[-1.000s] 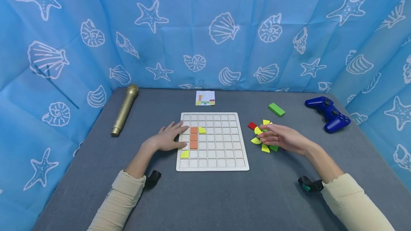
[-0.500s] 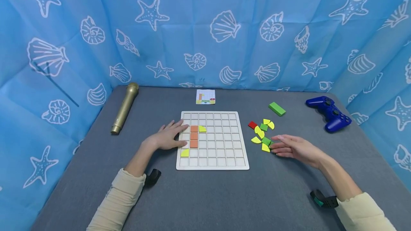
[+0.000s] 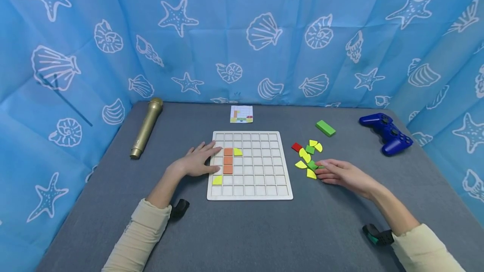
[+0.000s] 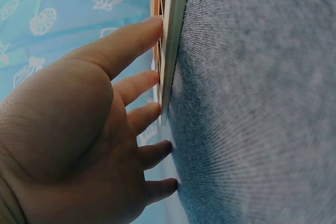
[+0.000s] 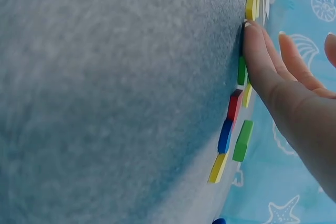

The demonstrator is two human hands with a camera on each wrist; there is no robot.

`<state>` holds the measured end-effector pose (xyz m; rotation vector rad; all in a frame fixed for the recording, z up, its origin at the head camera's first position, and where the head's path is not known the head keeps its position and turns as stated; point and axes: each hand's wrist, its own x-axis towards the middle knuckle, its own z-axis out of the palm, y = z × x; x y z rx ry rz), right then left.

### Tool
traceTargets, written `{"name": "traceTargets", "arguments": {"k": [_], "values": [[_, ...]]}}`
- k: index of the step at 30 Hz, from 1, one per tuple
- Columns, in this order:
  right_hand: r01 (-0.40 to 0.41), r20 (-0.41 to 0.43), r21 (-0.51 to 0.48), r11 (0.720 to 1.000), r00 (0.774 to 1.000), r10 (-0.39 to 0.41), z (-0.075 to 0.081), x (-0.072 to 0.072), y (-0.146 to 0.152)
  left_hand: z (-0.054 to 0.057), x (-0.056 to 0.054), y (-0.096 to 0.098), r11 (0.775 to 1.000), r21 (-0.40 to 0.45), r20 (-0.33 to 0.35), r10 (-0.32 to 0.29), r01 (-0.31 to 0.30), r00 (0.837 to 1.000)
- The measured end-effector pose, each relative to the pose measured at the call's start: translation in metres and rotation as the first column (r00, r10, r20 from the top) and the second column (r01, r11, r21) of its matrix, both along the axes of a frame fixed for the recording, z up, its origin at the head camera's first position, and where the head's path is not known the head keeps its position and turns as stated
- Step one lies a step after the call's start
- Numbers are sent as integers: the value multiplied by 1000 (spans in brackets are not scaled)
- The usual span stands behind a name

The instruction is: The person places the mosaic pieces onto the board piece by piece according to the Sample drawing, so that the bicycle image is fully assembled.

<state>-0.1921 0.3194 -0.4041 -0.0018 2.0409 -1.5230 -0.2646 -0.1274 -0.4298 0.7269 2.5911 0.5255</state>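
Observation:
My left hand rests spread at the left edge of a white grid board, its thumb and fingertips on the rim and outer squares. Orange square tiles stand in a column on the board, with a yellow rounded tile beside the top one and another yellow tile lower left. My right hand reaches loosely extended fingers to the right side of a loose tile pile, its fingertips at a green tile. In the right wrist view, red and blue tiles lie behind that hand, hidden in the head view.
A pattern card lies behind the board. A gold microphone lies at the left, a blue game controller at the right. One green block sits behind the pile. A blue shell-print curtain encloses the table.
My right hand has drawn back from over the pile toward its near right side, uncovering green and yellow tiles, then edged slightly left. My left hand and the tiles on the board stay put.

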Motion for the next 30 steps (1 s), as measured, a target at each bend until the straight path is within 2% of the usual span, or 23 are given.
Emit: {"name": "traceTargets", "arguments": {"k": [3, 7, 12, 16, 22, 25, 30], "values": [[4, -9, 20, 1000, 1000, -3, 0, -2, -5, 0, 1, 0, 1000, -2, -3, 1, -1, 1000], [-5, -61, 65, 998, 998, 9, -2, -3, -10, 1, 1, -1, 1000, -4, -2, 5, -5, 1000], [-34, -182, 142, 989, 982, 59, -6, -4, -13, 1, 2, 0, 1000, -2, 0, 8, -8, 1000], [-72, -312, 188, 980, 941, 129, -12, -4, -16, 1, 2, 0, 1000, -5, 4, 9, -9, 1000], [-102, -471, 257, 961, 855, 217, -19, -4, -26, 2, 1, 1, 1000, -8, 3, 11, -11, 1000], [-109, -521, 312, 944, 811, 266, -20, -4, -31, 1, 1, 2, 1000, -9, 3, 12, -12, 1000], [-126, -551, 367, 922, 769, 325, -22, -4, -38, 1, 2, 2, 1000, -5, 6, 9, -9, 1000]]}}
